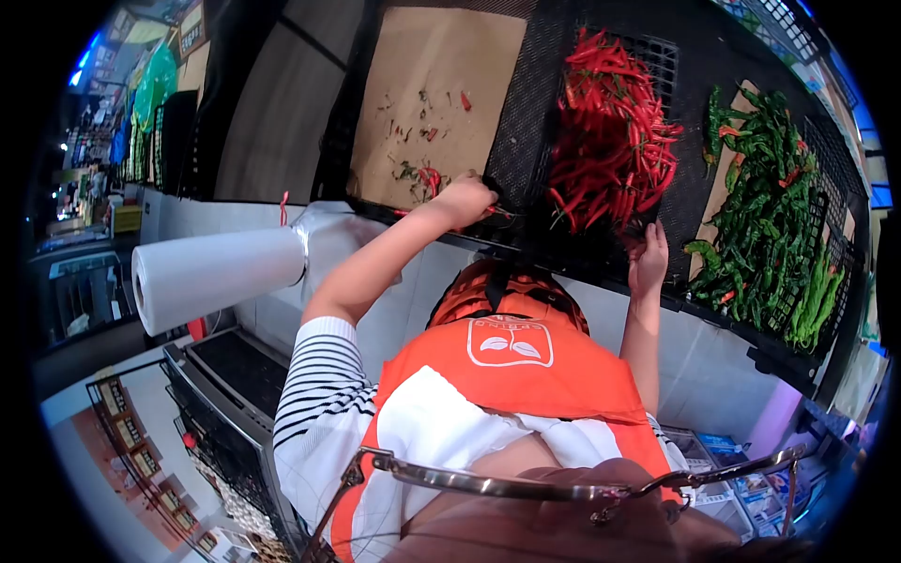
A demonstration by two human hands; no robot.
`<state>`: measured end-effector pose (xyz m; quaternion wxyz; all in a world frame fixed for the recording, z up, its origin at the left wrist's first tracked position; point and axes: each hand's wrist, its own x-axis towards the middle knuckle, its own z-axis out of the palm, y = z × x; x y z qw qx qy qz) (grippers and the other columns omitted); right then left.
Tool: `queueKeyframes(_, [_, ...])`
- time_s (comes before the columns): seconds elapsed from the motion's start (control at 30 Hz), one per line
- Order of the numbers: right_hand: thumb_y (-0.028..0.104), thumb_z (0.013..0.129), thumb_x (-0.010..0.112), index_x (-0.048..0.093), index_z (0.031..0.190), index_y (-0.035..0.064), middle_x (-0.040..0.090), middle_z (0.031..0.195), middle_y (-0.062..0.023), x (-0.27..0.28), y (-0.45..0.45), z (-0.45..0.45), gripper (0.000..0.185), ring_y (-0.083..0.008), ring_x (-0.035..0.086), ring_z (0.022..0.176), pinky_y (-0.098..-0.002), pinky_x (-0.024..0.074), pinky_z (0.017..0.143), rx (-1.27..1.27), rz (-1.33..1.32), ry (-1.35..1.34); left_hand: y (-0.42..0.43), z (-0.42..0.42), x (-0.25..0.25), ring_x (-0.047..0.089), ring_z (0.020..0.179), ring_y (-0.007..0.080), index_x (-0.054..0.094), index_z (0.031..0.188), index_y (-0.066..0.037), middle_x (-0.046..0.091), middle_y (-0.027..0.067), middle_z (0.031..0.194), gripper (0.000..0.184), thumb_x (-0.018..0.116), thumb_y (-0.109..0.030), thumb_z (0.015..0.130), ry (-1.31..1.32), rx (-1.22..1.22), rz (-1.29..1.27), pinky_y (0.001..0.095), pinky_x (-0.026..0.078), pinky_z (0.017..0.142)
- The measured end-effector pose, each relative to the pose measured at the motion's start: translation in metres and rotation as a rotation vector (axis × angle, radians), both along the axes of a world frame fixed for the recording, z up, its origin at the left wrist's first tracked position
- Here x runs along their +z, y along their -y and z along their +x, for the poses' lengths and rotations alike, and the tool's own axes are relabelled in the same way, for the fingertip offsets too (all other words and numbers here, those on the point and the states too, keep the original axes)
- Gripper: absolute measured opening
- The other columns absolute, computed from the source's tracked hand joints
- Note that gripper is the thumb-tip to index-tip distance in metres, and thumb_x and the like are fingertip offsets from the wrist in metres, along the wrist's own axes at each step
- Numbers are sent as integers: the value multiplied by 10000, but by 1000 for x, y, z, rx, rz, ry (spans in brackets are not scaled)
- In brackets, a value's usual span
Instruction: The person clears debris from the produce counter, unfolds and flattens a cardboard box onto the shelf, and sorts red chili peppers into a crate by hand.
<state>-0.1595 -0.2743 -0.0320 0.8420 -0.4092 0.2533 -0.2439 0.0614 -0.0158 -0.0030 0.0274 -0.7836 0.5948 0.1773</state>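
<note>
My left hand point(466, 200) is closed around a few red chilies at the front edge of the cardboard sheet point(450, 84); a red tip and stem stick out to its right. Bits of stem and a few small red chilies point(429, 180) lie on the cardboard. A large heap of red chilies point(624, 141) fills the black crate to the right. My right hand point(648, 255) is at the lower right of that heap, by the crate's front edge, with fingers bent upward; what it touches is too dark to make out.
Green peppers point(765, 206) lie piled on the right side of the black display. A clear plastic bag roll point(221, 279) hangs at the left, below the display's edge. A dark shelf unit point(235, 375) stands at the lower left.
</note>
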Motion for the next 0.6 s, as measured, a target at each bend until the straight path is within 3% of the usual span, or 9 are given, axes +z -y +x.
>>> queueKeyframes(0.1, [141,940,359,419,1201,14,596,1026,-125,0,0,0,296,-226,603,909,-390,507,795,18,0,45,-24,15,-1,574,778,331,583,829,-43,591,143,760,162,598,-187,756,-127,-16,-278,399,401,806])
queueKeyframes(0.2, [148,943,362,409,1201,8,595,1019,-130,-2,-1,0,298,-224,604,903,-389,508,796,3,7,46,-40,29,13,552,746,342,554,849,-21,572,154,780,170,596,-172,783,-225,35,-210,385,416,756])
queueKeyframes(0.3, [151,941,373,384,1224,0,596,1006,-132,3,-3,0,321,-218,605,893,-389,509,796,-20,11,19,-50,38,18,545,692,263,551,849,-15,548,151,746,177,583,-187,820,-396,261,-283,342,431,671])
queueKeyframes(0.33, [151,940,376,376,1232,-1,595,1004,-131,4,-4,-1,329,-214,605,889,-388,509,796,-30,15,2,-51,43,24,517,655,166,552,875,-24,540,100,720,188,565,-210,854,-608,348,-343,296,427,612])
queueKeyframes(0.43, [153,937,386,356,1253,-3,592,1002,-128,5,-5,1,353,-203,605,878,-383,511,793,-58,21,-35,-38,53,48,503,661,104,554,901,-19,540,35,723,217,549,-234,872,-753,705,-592,272,419,609])
queueKeyframes(0.53, [157,933,400,345,1261,-4,588,1003,-133,0,-3,0,369,-204,604,872,-391,508,795,-66,19,-57,6,57,103,498,653,101,555,905,-11,531,-3,730,246,535,-255,882,-922,811,-788,244,411,606])
queueKeyframes(0.6, [161,930,413,342,1253,-4,588,1003,-149,-12,3,-2,370,-224,604,877,-423,499,808,-60,10,-65,42,71,124,496,657,88,559,906,1,525,3,720,272,530,-268,881,-919,664,-774,225,412,608])
